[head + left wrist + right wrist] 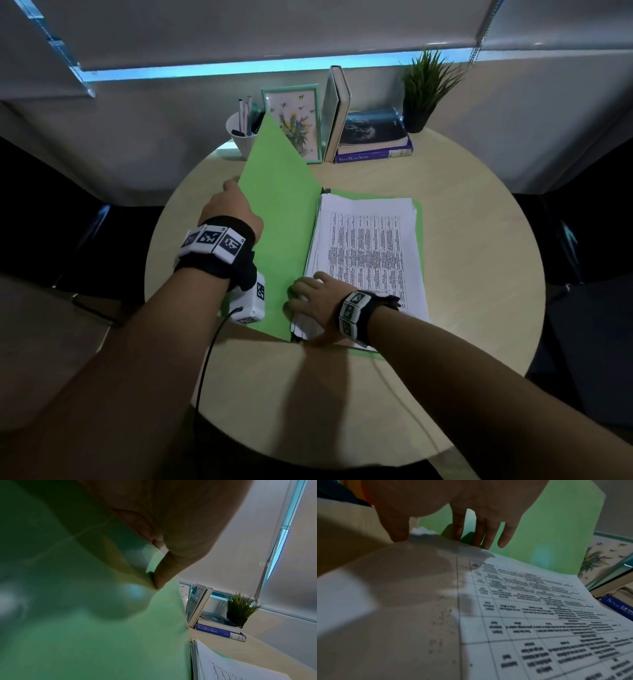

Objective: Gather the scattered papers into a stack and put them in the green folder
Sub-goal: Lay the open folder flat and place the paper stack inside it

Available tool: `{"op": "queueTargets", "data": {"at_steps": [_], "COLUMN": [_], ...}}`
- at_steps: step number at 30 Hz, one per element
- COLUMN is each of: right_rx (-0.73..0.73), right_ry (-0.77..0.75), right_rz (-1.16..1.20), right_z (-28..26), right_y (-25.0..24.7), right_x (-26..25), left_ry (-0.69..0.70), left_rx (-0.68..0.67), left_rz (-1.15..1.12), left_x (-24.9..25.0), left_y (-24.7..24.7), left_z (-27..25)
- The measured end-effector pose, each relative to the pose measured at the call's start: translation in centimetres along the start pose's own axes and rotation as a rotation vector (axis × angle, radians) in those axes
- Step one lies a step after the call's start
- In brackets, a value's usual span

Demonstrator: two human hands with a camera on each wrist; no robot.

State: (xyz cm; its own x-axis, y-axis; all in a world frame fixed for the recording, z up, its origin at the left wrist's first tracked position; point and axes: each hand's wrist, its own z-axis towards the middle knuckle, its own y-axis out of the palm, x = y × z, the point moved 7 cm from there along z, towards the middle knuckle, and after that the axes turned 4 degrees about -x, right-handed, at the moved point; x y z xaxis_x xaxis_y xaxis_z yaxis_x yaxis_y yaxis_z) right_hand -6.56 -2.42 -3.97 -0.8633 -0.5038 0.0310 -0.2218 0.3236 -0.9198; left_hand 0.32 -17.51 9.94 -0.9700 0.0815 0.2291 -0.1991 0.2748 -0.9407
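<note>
Folder (274,219) on table (462,240), left hand (233,209) pinching its raised cover, right hand (318,301) flat, seemingly pressing papers (370,246) inside folder near spine

Dim room, lit by a cyan strip under the blind (239,70) at frame top. Arm shadows fall across the counter (479,274). Wide-angle bending at the edges; wrist views soft, folder (85,628) blurred.

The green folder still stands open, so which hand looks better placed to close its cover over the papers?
Probably the left hand: it already pinches the raised cover of the green folder at its edge. The right hand rests on the near corner of the paper stack and would likely have to slide clear first.
</note>
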Motion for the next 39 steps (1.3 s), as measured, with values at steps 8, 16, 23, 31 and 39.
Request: {"op": "queueTargets", "data": {"at_steps": [8,16,23,31,39], "right_rx": [0.074,0.302,0.170,0.288,0.335], "right_ry": [0.050,1.540,1.606,1.574,1.584], "right_rz": [0.073,0.833,1.254,1.341,1.344], "right_z": [0.2,-15.1,-15.2,-15.2,-17.8], "right_y": [0.2,6.9,9.8,8.1,8.5], "right_x": [0.6,11.6,10.1,8.6,8.9], "left_ry": [0.024,0.039,0.064,0.209,0.308], "left_rx": [-0.008,-0.049,-0.094,-0.268,-0.694], "left_rz": [-0.010,-0.026,-0.042,-0.248,-0.664], "left_x": [0.4,1.4,2.9,4.0,7.0], "left_y": [-0.2,-0.3,-0.3,-1.4,-0.7], "left_z": [0.4,0.8,-0.2,-2.5,-8.5]}}
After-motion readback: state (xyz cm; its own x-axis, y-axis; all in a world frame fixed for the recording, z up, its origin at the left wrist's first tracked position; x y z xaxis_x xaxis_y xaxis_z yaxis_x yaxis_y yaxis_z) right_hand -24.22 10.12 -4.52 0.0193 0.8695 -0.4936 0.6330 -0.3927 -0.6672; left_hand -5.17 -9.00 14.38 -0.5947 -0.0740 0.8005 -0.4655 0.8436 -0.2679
